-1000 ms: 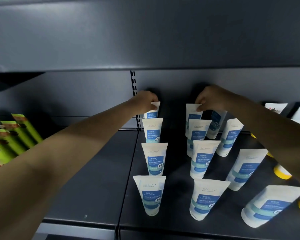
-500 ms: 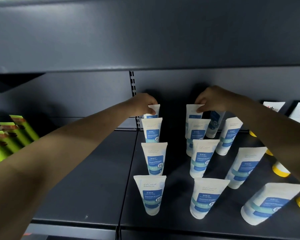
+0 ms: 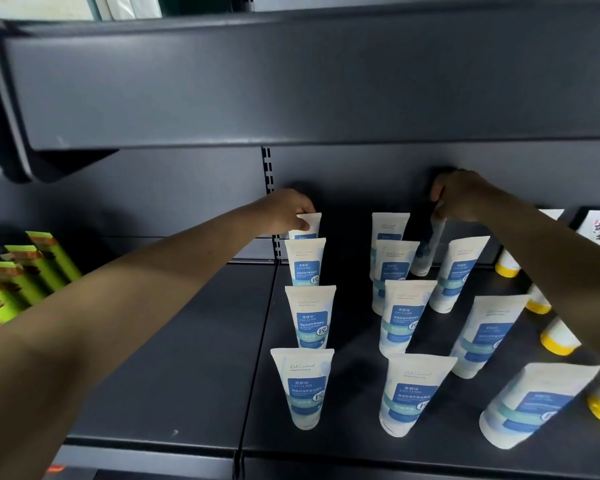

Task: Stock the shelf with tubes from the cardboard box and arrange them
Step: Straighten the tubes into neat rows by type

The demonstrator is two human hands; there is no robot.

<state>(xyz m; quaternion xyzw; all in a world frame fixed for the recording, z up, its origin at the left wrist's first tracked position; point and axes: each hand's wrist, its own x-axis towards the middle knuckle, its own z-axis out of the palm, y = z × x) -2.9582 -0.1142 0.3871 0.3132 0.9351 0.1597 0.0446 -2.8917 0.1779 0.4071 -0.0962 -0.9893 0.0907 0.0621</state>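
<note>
Head view: your left hand (image 3: 290, 211) pinches the rear-left tube (image 3: 310, 224), your right hand (image 3: 465, 197) the turned tube (image 3: 428, 249); rotate its label forward.

A shop is being shown. Identical tubes (image 3: 310, 317) are being displayed in rows on a dark metal shelf (image 3: 194, 375), while green packets (image 3: 45, 258) are being kept alongside.

White tubes (image 3: 310, 317) with blue labels; dark grey shelf (image 3: 174, 358); green packs (image 3: 21, 275); yellow-capped bottles (image 3: 558, 339).
</note>
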